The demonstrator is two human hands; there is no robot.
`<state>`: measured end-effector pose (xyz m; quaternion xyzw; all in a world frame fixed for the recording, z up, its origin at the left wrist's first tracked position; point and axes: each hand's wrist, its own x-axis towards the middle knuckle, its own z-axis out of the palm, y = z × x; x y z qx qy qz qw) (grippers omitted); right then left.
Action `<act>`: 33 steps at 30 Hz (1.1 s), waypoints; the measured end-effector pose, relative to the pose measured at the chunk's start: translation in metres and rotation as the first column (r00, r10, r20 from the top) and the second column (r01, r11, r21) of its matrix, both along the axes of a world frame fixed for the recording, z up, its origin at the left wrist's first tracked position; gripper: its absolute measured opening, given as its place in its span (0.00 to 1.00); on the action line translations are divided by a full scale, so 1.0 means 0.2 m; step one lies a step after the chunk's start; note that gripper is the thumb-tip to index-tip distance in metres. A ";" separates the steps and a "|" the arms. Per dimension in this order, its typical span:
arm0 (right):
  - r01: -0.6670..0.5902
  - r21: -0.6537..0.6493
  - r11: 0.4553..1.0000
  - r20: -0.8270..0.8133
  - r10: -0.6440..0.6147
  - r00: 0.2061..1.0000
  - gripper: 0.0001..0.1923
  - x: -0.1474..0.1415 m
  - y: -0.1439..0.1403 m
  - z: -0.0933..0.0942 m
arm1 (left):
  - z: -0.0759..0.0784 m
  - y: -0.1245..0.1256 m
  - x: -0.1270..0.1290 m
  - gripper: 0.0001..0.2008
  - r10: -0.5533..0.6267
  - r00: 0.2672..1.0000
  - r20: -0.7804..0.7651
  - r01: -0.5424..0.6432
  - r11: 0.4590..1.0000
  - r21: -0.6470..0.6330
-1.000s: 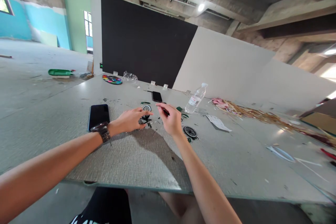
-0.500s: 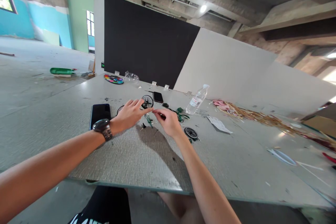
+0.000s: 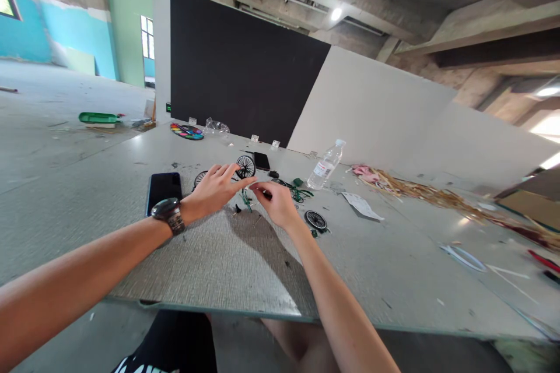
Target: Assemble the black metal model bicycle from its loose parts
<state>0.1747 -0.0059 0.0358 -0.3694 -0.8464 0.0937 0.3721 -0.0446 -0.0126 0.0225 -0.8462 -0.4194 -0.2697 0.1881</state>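
Bicycle parts [image 3: 247, 199], small green and black pieces, lie on the grey tabletop [image 3: 210, 256] between both hands, much as half a second ago. Left of them a dark phone [image 3: 164, 189] rests flat. The left hand [image 3: 214, 189] stays spread, fingers loose, over a small spoked wheel [image 3: 245, 166]. The right hand [image 3: 276, 203] has drawn slightly nearer, fingertips pinched on something tiny that I cannot make out. Another wheel [image 3: 315, 220] and a water bottle [image 3: 326, 164] sit farther right

No readable writing anywhere.
The water bottle [image 3: 326, 164] carries a label too small to read, and the paper sheet [image 3: 362, 205] on the tabletop [image 3: 219, 256] is illegible.
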 end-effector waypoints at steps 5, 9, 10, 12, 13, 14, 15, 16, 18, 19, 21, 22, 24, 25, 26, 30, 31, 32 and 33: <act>0.039 0.073 0.997 -0.067 -0.034 0.997 0.11 0.00 -0.01 0.02 | 0.00 0.05 0.01 0.29 -0.054 0.905 0.422 0.139 0.975 -0.173; 0.055 0.138 0.989 -0.120 -0.038 0.992 0.12 0.00 -0.01 0.03 | 0.00 0.09 0.01 0.29 -0.115 0.748 0.653 0.359 0.898 -0.253; 0.055 0.146 0.988 -0.125 -0.037 0.991 0.13 0.00 -0.01 0.03 | 0.00 0.10 0.01 0.30 -0.105 0.724 0.682 0.398 0.871 -0.288; 0.053 0.152 0.987 -0.129 -0.033 0.991 0.13 0.00 -0.01 0.03 | 0.00 0.10 0.01 0.30 -0.085 0.700 0.709 0.452 0.821 -0.348; 0.051 0.153 0.987 -0.130 -0.031 0.991 0.13 0.00 -0.01 0.03 | 0.00 0.10 0.01 0.30 -0.085 0.699 0.710 0.471 0.802 -0.368; 0.049 0.153 0.987 -0.129 -0.030 0.991 0.13 0.00 -0.01 0.03 | 0.00 0.10 0.00 0.29 -0.091 0.706 0.703 0.487 0.783 -0.388; 0.049 0.154 0.987 -0.127 -0.029 0.991 0.13 0.00 -0.01 0.03 | 0.00 0.10 0.00 0.30 -0.100 0.719 0.688 0.498 0.765 -0.409; 0.050 0.155 0.987 -0.124 -0.031 0.992 0.13 0.00 -0.01 0.03 | 0.00 0.10 0.00 0.30 -0.110 0.734 0.670 0.505 0.747 -0.431; 0.055 0.156 0.986 -0.116 -0.037 0.993 0.13 0.00 -0.02 0.04 | 0.01 0.10 -0.01 0.30 -0.131 0.762 0.634 0.519 0.709 -0.477; 0.059 0.156 0.986 -0.114 -0.041 0.993 0.13 0.00 -0.02 0.04 | 0.01 0.10 -0.02 0.30 -0.145 0.770 0.621 0.531 0.686 -0.498; 0.063 0.156 0.986 -0.114 -0.045 0.992 0.13 0.00 -0.02 0.04 | 0.02 0.10 -0.03 0.30 -0.177 0.775 0.607 0.564 0.628 -0.536; 0.063 0.154 0.986 -0.113 -0.046 0.992 0.13 0.00 -0.02 0.04 | 0.03 0.10 -0.03 0.29 -0.194 0.774 0.603 0.581 0.596 -0.555; 0.061 0.148 0.987 -0.108 -0.046 0.993 0.13 0.00 -0.02 0.04 | 0.05 0.10 -0.04 0.28 -0.216 0.756 0.618 0.625 0.521 -0.582; 0.057 0.142 0.988 -0.105 -0.043 0.994 0.12 0.00 -0.02 0.03 | 0.05 0.10 -0.05 0.28 -0.219 0.734 0.643 0.656 0.475 -0.587; 0.052 0.137 0.989 -0.105 -0.038 0.994 0.12 0.00 -0.02 0.03 | 0.06 0.10 -0.05 0.28 -0.214 0.705 0.676 0.691 0.423 -0.586; 0.030 0.140 0.990 -0.124 -0.012 0.992 0.13 0.00 -0.02 0.03 | 0.09 0.10 -0.10 0.29 -0.151 0.593 0.791 0.798 0.240 -0.552; 0.025 0.144 0.989 -0.126 -0.007 0.992 0.13 0.00 -0.03 0.04 | 0.09 0.10 -0.11 0.29 -0.135 0.577 0.805 0.810 0.219 -0.544; 0.021 0.146 0.989 -0.124 -0.003 0.992 0.13 0.00 -0.03 0.04 | 0.09 0.10 -0.11 0.29 -0.121 0.566 0.816 0.818 0.207 -0.537; 0.015 0.148 0.989 -0.121 0.003 0.993 0.13 0.00 -0.03 0.04 | 0.09 0.10 -0.12 0.28 -0.108 0.555 0.825 0.824 0.201 -0.529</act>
